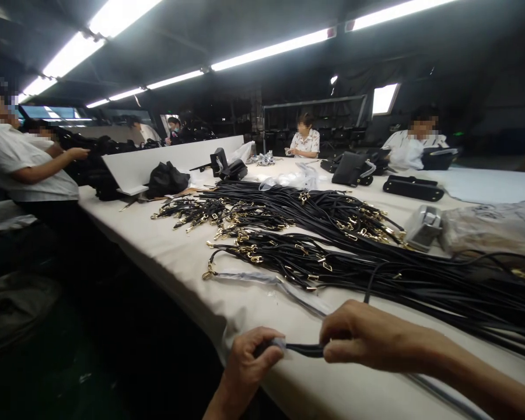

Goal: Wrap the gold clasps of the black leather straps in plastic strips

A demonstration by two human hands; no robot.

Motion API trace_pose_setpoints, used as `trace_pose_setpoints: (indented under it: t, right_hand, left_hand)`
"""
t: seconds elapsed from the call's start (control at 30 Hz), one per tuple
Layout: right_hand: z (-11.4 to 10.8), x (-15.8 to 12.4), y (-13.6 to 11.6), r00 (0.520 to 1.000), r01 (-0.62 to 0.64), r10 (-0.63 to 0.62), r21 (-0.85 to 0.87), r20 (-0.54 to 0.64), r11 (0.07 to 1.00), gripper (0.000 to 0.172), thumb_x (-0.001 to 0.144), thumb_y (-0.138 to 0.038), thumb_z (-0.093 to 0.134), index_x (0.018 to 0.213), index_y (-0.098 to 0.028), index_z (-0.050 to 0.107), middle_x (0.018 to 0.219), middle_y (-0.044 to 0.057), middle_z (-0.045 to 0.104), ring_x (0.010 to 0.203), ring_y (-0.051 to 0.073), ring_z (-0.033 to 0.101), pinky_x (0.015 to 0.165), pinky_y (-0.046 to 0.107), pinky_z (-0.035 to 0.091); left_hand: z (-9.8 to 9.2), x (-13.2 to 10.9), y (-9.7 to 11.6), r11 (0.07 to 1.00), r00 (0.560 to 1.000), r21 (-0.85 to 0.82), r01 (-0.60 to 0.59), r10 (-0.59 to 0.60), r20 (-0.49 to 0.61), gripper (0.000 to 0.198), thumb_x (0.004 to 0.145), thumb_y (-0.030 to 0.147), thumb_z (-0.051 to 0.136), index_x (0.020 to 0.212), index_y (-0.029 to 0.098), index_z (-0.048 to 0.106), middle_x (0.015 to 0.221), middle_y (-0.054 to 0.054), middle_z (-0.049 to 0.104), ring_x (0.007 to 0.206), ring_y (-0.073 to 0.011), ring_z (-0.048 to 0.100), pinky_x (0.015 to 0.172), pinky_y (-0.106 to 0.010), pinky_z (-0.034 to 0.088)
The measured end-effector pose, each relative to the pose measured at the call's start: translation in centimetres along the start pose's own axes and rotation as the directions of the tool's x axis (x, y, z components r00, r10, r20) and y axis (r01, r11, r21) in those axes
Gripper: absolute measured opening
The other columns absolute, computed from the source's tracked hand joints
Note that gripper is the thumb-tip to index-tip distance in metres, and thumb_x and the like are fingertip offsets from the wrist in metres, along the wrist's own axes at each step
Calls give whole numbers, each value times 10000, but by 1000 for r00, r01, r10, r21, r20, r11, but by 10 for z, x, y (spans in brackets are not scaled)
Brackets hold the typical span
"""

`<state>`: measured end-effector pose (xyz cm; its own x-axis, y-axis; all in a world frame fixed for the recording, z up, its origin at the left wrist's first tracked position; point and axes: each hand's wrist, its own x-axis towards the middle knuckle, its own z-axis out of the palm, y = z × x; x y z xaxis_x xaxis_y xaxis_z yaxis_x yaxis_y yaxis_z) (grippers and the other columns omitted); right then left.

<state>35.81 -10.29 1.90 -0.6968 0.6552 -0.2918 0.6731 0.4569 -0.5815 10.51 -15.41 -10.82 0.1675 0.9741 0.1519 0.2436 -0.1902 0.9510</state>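
Note:
Near the table's front edge, my left hand (249, 364) is closed on one end of a folded black strap (304, 349). A bit of pale, shiny wrapping (279, 343) shows between its thumb and forefinger. My right hand (359, 335) pinches the same strap a short way to the right, so a taut length spans the two hands. Just beyond them lies a strap with a gold clip, partly covered in clear plastic film (249, 277); it runs back toward my right hand. A big pile of black straps (280, 248) with gold clips and buckles spreads behind.
Black bags (354, 169) and a grey metallic block (424, 227) sit on the cream-covered table (166, 251), with a plastic bag (494, 224) at right. A person in white (39, 160) stands at left; others sit across the table. The table edge drops toward a dark floor.

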Motion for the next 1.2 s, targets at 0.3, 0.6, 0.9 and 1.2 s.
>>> trace_pose_setpoints:
  t: [0.3, 0.6, 0.9, 1.2]
  right_hand:
    - [16, 4, -2, 990, -4, -23, -190, -139, 982, 117, 862, -191, 648, 914, -182, 753, 837, 55, 734, 770, 177, 638, 662, 246, 381]
    - [45, 12, -7, 976, 27, -15, 51, -219, 998, 163, 823, -244, 697, 981, -208, 680, 861, 11, 727, 768, 159, 643, 667, 226, 410]
    - [37, 13, -2, 963, -153, 163, 62, -216, 986, 125, 748, -195, 688, 871, -180, 699, 690, -9, 667, 638, 128, 552, 577, 220, 336]
    - [38, 16, 2, 970, -81, 183, 498, -158, 863, 87, 781, -189, 570, 787, -155, 649, 648, -3, 633, 578, 130, 602, 492, 192, 386]
  left_hand:
    - [23, 3, 7, 959, 971, -213, 189, -151, 185, 356, 892, 475, 628, 779, 140, 666, 736, -46, 688, 656, -145, 532, 622, -243, 388]
    - [38, 4, 5, 996, 995, -74, -41, 34, -95, 317, 955, 431, 560, 778, 188, 662, 680, -10, 588, 652, -158, 526, 645, -255, 404]
    - [42, 4, 6, 983, 998, -185, -10, -1, -60, 336, 916, 468, 623, 788, 170, 710, 738, -45, 644, 676, -169, 592, 639, -255, 460]
    - [25, -1, -10, 931, 965, -299, 212, -151, 214, 513, 840, 650, 621, 866, 141, 678, 685, -46, 671, 575, -141, 564, 545, -225, 414]
